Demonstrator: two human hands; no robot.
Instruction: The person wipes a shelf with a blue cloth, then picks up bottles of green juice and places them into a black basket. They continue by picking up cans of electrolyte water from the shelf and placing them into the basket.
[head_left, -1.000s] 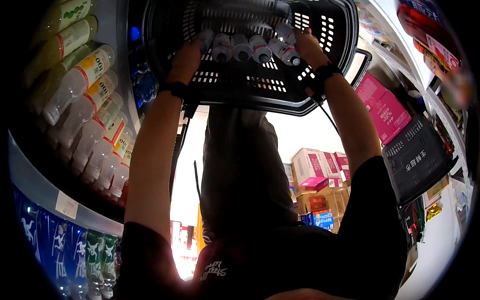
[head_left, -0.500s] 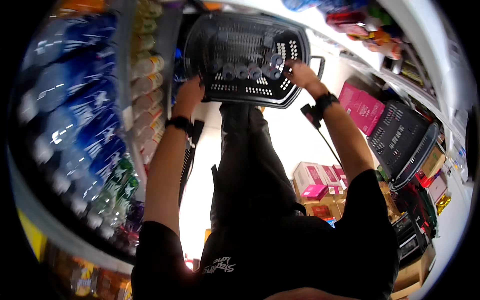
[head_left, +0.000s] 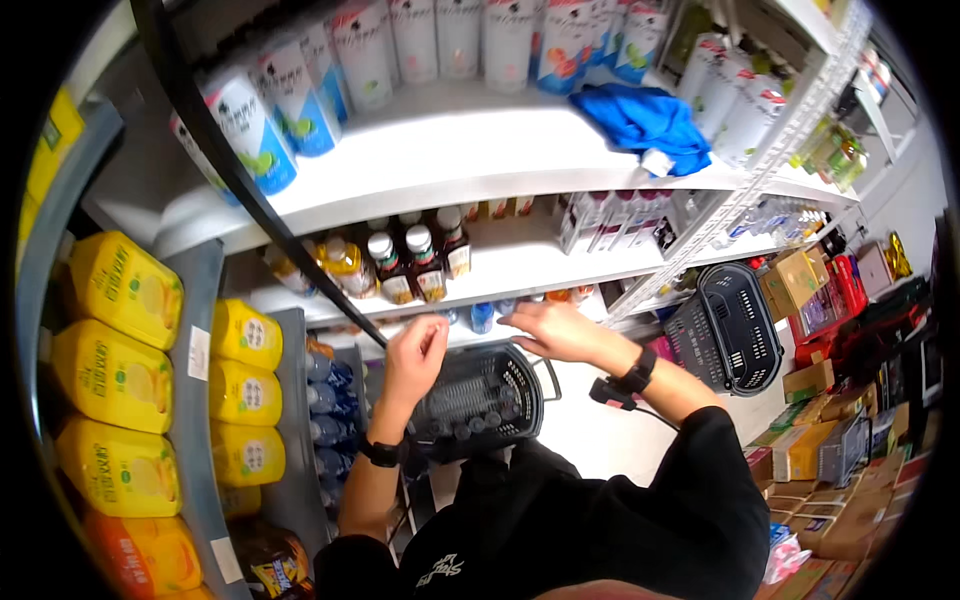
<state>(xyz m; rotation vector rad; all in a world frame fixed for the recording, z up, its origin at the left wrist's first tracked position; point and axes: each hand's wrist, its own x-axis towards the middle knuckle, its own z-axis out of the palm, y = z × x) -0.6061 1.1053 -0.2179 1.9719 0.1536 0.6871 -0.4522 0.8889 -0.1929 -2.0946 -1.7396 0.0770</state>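
A dark plastic shopping basket (head_left: 541,400) stands on the floor in front of me with several dark-capped bottles (head_left: 478,424) inside. My left hand (head_left: 418,350) is raised above its left side, fingers curled in, with nothing visible in them. It is close to a thin black upright post (head_left: 265,215). My right hand (head_left: 548,328) hovers over the basket's far right side, fingers stretched forward and holding nothing. Beyond the hands, sauce bottles with white caps (head_left: 421,262) stand on the middle white shelf. Small blue bottles (head_left: 482,318) show on the level below.
White cartons (head_left: 458,40) line the upper shelf, with a blue cloth (head_left: 640,125) at its edge. Yellow packs (head_left: 118,375) fill the grey rack at left. A second dark basket (head_left: 735,325) and cardboard boxes (head_left: 810,450) are at right.
Both hands have left the basket's rim and come up. The view has tilted up to the white shelves, and the basket now appears smaller and lower.
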